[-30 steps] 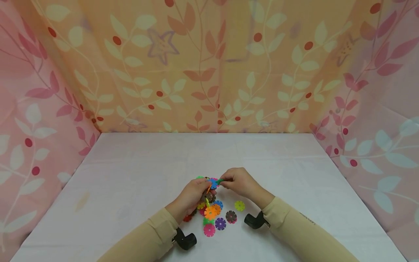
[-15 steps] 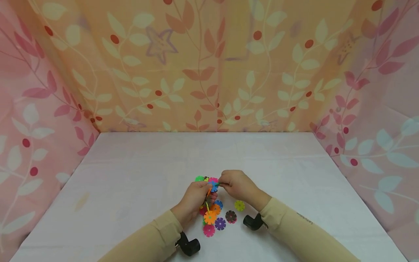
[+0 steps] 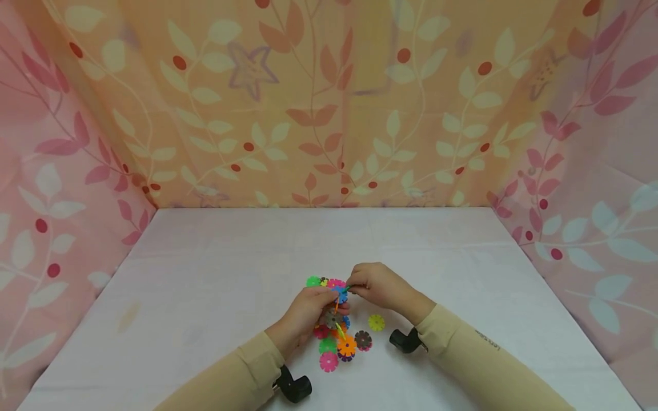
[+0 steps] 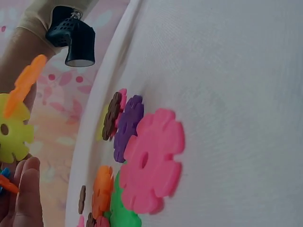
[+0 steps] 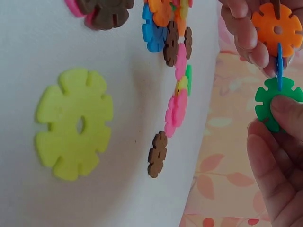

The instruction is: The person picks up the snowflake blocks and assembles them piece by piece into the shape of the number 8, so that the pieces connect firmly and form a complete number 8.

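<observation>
I see the left hand (image 3: 304,314) pinching a chain of discs (image 3: 333,320), the right hand (image 3: 384,288) pinching a green disc (image 5: 265,101) against its blue disc (image 5: 280,64).

A large pink disc (image 4: 154,161), notched like a flower, is pictured on a white surface (image 4: 236,118), partly overlapping a green disc (image 4: 124,210) and a purple disc (image 4: 128,126) in view, with brown disc (image 4: 112,116) and orange disc (image 4: 101,194) nearby. At left, a yellow disc (image 4: 14,137) is crossed by an orange piece (image 4: 23,85) above the fingers of the left hand (image 4: 28,201). A black device (image 4: 80,42) is seen beside a beige sleeve (image 4: 38,21), backed by patterned pink cloth (image 4: 56,130).
</observation>
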The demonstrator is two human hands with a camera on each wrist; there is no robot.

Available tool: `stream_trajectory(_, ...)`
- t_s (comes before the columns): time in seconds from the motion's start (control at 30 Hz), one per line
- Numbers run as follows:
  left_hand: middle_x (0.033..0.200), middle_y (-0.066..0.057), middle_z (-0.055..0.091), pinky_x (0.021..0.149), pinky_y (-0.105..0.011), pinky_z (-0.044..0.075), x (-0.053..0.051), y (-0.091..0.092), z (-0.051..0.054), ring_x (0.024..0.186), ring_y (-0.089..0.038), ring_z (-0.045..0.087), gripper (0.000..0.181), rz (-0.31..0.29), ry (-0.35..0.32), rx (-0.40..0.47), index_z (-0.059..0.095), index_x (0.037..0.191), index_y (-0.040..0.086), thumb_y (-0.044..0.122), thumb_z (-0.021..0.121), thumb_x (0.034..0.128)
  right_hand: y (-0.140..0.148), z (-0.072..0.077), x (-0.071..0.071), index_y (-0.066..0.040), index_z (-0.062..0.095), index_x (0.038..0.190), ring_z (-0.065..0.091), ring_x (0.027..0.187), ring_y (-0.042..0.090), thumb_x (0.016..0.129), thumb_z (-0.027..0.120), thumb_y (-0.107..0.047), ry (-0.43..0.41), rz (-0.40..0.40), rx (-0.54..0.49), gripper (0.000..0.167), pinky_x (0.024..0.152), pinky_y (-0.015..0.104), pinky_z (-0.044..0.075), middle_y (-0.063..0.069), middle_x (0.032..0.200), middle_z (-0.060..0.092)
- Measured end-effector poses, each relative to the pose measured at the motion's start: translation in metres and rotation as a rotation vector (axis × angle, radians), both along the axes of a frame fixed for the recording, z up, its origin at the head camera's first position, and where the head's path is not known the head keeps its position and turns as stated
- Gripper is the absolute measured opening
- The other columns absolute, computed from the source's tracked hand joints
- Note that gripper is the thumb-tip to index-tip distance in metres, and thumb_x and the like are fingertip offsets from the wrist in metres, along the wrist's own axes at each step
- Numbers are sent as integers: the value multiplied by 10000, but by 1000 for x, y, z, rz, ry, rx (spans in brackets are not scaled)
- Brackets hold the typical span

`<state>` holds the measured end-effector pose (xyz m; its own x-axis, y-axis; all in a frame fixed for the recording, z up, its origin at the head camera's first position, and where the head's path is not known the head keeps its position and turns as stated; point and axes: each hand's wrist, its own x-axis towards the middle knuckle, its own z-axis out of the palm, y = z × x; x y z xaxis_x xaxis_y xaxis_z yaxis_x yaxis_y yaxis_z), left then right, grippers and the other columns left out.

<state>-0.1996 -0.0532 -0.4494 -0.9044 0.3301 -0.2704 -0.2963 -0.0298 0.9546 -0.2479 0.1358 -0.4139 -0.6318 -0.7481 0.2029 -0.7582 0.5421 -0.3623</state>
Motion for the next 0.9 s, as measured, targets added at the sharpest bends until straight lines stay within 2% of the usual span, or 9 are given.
stream_trajectory(0.17, 948, -145, 683, 660, -226, 499, -3, -2, 1, 859, -210, 664, 395, -19, -33, -9, 590, 1111, -48, 285, 456, 946, 2, 2, -2, -127, 720, 886, 532, 731, 39, 827, 663, -90, -18, 60, -27, 90, 697, 180, 481, -74, 812, 604)
stream_trajectory(0.3, 975, -136, 681, 720, -279, 513, -8, -1, 4, 878, -223, 662, 444, -59, -12, -43, 593, 1117, -14, 369, 540, 898, 2, 4, -6, -129, 715, 888, 529, 743, 38, 831, 650, -58, -1, 136, -27, 112, 709, 176, 475, -71, 823, 599)
stream_trajectory(0.43, 1044, -160, 656, 800, -342, 509, -12, 2, 6, 922, -248, 653, 499, -102, 7, -56, 615, 1107, -10, 405, 635, 832, 1, 9, -6, -131, 716, 858, 506, 723, 31, 841, 633, -61, -21, 160, 1, 109, 691, 161, 465, -81, 801, 580)
stream_trajectory(0.53, 1058, -178, 646, 784, -341, 515, -13, 3, 4, 933, -264, 649, 494, -112, -5, -54, 613, 1104, -20, 386, 646, 825, 1, 12, -5, -132, 716, 847, 497, 717, 30, 841, 632, -68, -47, 158, 22, 106, 682, 160, 464, -87, 793, 569)
stream_trajectory(0.63, 1035, -168, 657, 709, -305, 517, -12, 4, 3, 915, -245, 656, 463, -108, -12, -67, 603, 1083, -15, 377, 634, 838, 2, 11, -4, -133, 703, 926, 520, 749, 48, 844, 641, -98, -81, 148, 43, 108, 701, 174, 473, -74, 840, 578)
stream_trajectory(0.73, 1016, -142, 665, 622, -259, 484, -13, 1, 2, 884, -214, 664, 454, -93, -12, -87, 583, 1073, 2, 394, 617, 848, 7, 10, -3, -121, 669, 986, 541, 780, 89, 844, 652, -133, -132, 102, 81, 143, 710, 201, 481, -29, 900, 599)
stream_trajectory(0.9, 1059, -126, 643, 633, -240, 492, -15, -6, 3, 906, -191, 654, 496, -46, -28, -77, 551, 1165, 34, 421, 592, 858, 21, 0, 1, -117, 633, 902, 497, 738, 120, 780, 719, -178, -271, -4, 247, 161, 668, 235, 447, -25, 821, 565)
